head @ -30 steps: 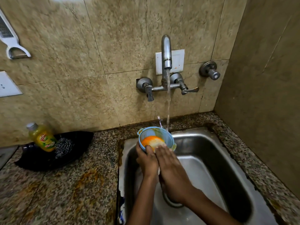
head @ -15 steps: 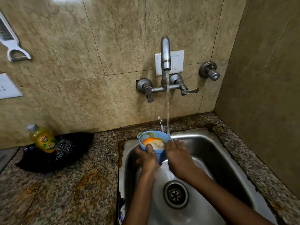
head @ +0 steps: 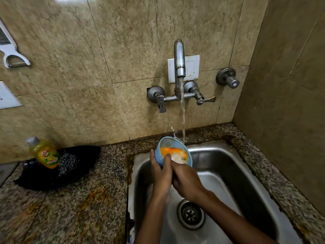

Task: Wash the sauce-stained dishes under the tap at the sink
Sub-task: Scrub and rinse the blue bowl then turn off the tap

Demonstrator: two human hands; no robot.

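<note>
A small blue bowl (head: 159, 154) with orange sauce and foamy water inside is tilted toward me over the back of the steel sink (head: 233, 175). My left hand (head: 161, 175) grips its left rim, thumb hooked over the edge. Beside it, my right hand (head: 186, 181) reaches into the bowl with its fingers inside; what the fingertips do is hidden. Water runs from the wall tap (head: 179, 57) and strikes the bowl's far right rim.
A black dish (head: 52, 178) on the granite counter (head: 73, 208) at left holds a yellow dish-soap bottle (head: 44, 153) and a steel scrubber (head: 67, 163). The drain (head: 190, 214) lies below my hands. Tap levers (head: 205, 100) and a valve knob (head: 228, 79) sit on the tiled wall.
The bowl has tipped further toward me and my right hand has moved from its right rim into the bowl, close against my left hand. Water keeps running.
</note>
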